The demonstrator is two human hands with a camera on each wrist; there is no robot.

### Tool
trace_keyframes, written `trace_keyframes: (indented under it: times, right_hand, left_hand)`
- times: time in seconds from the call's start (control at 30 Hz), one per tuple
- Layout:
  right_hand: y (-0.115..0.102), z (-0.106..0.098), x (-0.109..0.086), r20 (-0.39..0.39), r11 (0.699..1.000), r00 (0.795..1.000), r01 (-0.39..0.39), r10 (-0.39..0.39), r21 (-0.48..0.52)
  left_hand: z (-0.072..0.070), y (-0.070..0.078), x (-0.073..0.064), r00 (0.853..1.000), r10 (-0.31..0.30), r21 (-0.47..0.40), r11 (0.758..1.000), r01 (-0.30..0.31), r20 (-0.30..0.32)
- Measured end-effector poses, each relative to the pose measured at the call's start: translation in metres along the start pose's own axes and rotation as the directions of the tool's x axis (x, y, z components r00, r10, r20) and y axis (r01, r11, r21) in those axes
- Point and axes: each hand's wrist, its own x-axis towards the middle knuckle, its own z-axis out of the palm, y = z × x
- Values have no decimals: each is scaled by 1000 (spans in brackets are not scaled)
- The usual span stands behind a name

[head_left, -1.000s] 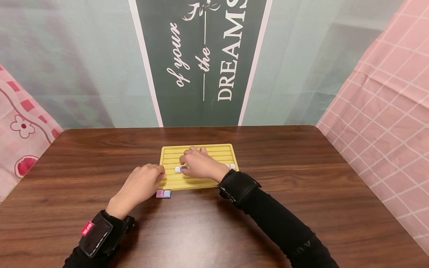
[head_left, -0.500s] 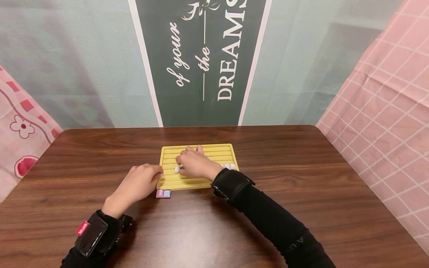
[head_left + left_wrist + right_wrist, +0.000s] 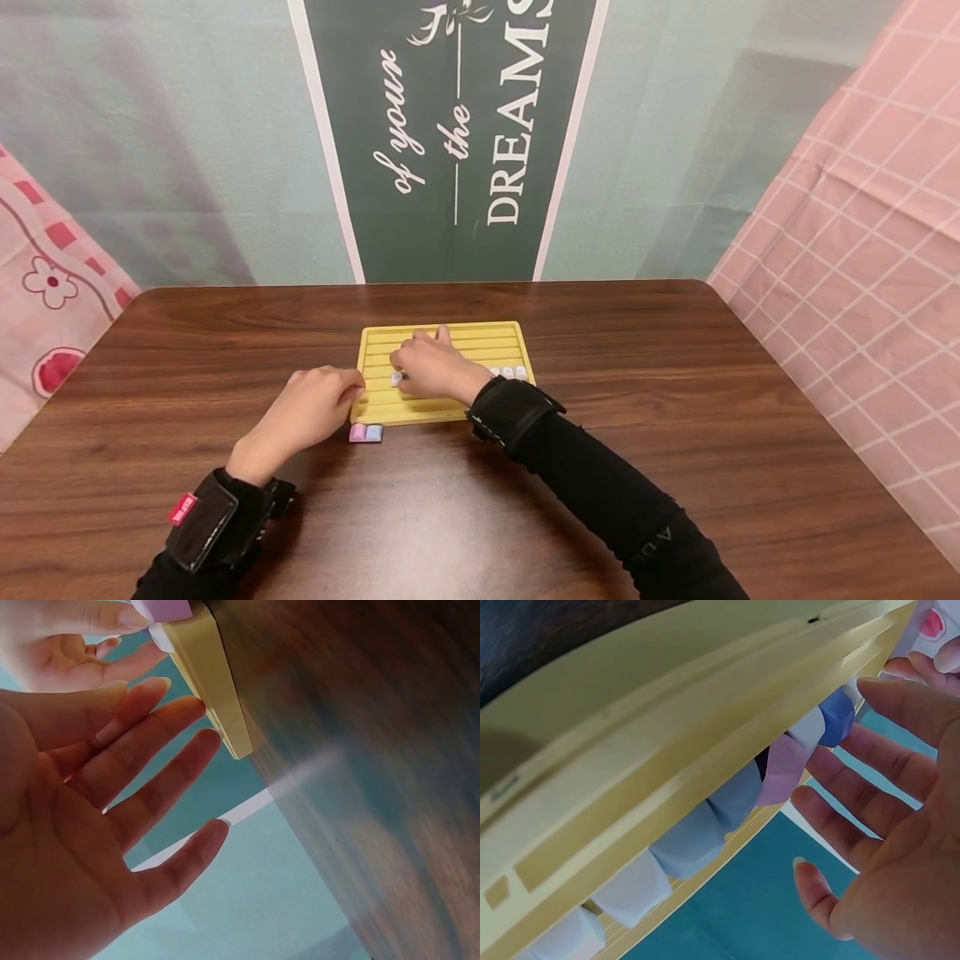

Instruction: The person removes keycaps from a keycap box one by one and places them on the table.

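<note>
1. My right hand (image 3: 433, 367) pinches the white keycap (image 3: 396, 379) between thumb and index finger, at the row's left end.
2. My left hand (image 3: 313, 410) is relaxed, fingers loosely extended, beside the tray's left edge; I can't tell whether it touches.
3. Next along the row come a dark blue keycap (image 3: 835, 718), another white one, a pink keycap (image 3: 784, 769), two greyish-blue ones, then white ones towards the right.
4. The row sits in the ridged yellow tray (image 3: 397, 408).
5. Just in front of its near left corner, a pink-and-blue pair of keycaps (image 3: 366, 433) lies on the brown table (image 3: 600, 342).
</note>
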Motion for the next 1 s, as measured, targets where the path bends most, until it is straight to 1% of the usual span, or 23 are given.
trace_keyframes:
  times: [0.2, 0.5, 0.67, 0.83, 1.0]
  right_hand:
    - [-2, 0, 0, -14, 1000, 1000, 0, 0, -11]
    - [-4, 1, 2, -24, 999, 1000, -3, 2, -35]
    - [-5, 1, 2, -26, 999, 1000, -12, 11, -40]
    - [-5, 1, 2, -28, 999, 999, -21, 20, -32]
    - [-6, 1, 0, -34, 999, 999, -24, 24, -24]
  left_hand:
    - [-1, 0, 0, 1000, -4, -20, 1000, 4, 22]
    - [-1, -1, 1, 1000, -9, -25, 1000, 9, 26]
    - [0, -1, 0, 1000, 0, -28, 1000, 1, 18]
    - [0, -1, 0, 1000, 10, -32, 999, -9, 12]
    - [0, -1, 0, 1000, 6, -33, 999, -5, 17]
